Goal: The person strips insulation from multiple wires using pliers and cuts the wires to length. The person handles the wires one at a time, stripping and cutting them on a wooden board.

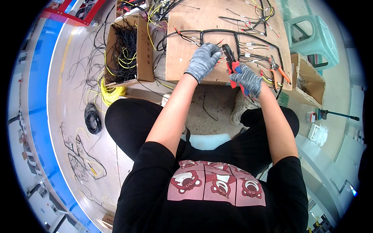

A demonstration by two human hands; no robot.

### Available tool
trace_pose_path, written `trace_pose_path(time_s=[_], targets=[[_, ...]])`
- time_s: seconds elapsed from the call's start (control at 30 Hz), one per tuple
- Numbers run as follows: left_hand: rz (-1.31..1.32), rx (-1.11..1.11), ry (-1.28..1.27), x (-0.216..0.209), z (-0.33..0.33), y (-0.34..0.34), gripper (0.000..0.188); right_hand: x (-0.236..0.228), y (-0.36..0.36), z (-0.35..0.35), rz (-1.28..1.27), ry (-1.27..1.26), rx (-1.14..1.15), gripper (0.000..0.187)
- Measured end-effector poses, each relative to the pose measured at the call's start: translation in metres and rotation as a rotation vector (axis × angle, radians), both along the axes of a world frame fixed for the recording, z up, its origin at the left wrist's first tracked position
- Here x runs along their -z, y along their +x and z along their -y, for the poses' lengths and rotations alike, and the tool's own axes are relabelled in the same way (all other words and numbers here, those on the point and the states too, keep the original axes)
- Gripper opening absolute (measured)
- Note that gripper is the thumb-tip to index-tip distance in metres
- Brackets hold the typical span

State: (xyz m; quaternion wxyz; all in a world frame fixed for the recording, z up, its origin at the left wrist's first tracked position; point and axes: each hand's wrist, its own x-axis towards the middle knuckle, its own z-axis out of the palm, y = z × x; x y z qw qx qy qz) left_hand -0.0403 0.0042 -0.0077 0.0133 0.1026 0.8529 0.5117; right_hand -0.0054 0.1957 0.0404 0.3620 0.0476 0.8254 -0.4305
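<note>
Concrete floor (74, 77): grey, strewn with loose wires, well to the left of both hands.

Worktop (186, 31): a low brown board lying directly under and beyond the fingers, seen from above by a seated person.

Cardboard box (142, 42): open, full of black and yellow wires, standing left of the left hand, against the worktop's left edge.

Green plastic stool (311, 37): beyond and right of the right hand. A second open carton (311, 79) sits just right of that hand.

Wire harness (217, 33): black wrapped trunk laid out across the worktop, with thin branches ending in red and white tips; it runs just beyond and between the two hands.

Left hand (203, 60): grey knit glove, fingers clenched on a few thin harness branches, pinching them near their tips.

Right hand (246, 79): grey knit glove, fingers closed around the red and blue handles of a crimping tool (232, 62). The tool's dark head points at the wire ends held by the left fingers, touching or just beside them.

Orange-handled pliers (279, 70): lying on the worktop, just right of the right fingers.
</note>
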Motion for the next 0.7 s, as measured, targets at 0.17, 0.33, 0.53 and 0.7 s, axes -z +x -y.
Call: trace_pose_path(time_s=[0.17, 0.33, 0.53, 0.7], targets=[[-0.022, 0.049, -0.047, -0.001, 0.002, -0.003, 0.021, -0.003, 0.001, -0.001, -0.008, -0.035, -0.029, 0.048], [-0.044, 0.080, -0.116, -0.004, 0.003, -0.003, 0.021, -0.009, -0.001, 0.003, -0.044, 0.008, -0.120, 0.044], [-0.010, 0.061, -0.090, -0.001, 0.003, -0.003, 0.020, -0.009, 0.002, 0.007, -0.058, 0.008, -0.115, 0.036], [-0.039, 0.057, -0.165, 0.001, 0.001, -0.004, 0.023, 0.002, 0.001, 0.008, -0.145, 0.159, -0.155, 0.030]])
